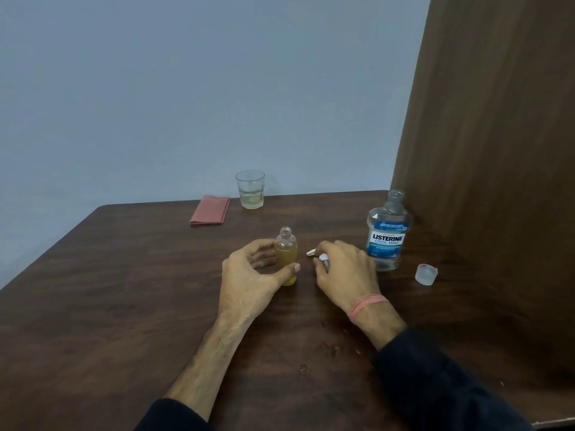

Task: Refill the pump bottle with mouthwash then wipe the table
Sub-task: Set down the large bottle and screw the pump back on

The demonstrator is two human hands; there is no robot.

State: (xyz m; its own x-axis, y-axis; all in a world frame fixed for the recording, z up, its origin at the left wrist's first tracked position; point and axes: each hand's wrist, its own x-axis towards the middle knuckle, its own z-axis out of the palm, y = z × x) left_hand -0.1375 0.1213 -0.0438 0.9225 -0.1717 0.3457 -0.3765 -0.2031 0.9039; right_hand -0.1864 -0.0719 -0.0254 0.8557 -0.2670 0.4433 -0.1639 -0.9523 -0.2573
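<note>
You are steadying the small bottle point(286, 259) with your left hand point(249, 275), thumb and fingers wrapped around its sides; it is standing upright and uncapped near the middle of the desk point(124, 290), partly filled with yellowish liquid. Your right hand point(343, 269) is closing on the pump top point(320, 258) just right of it. The mouthwash bottle point(387, 234) is standing open toward the right edge, its cap point(426, 274) beside it. The pink cloth point(210, 210) and glass point(250, 189) are sitting by the far edge. The left half is lying open.
</note>
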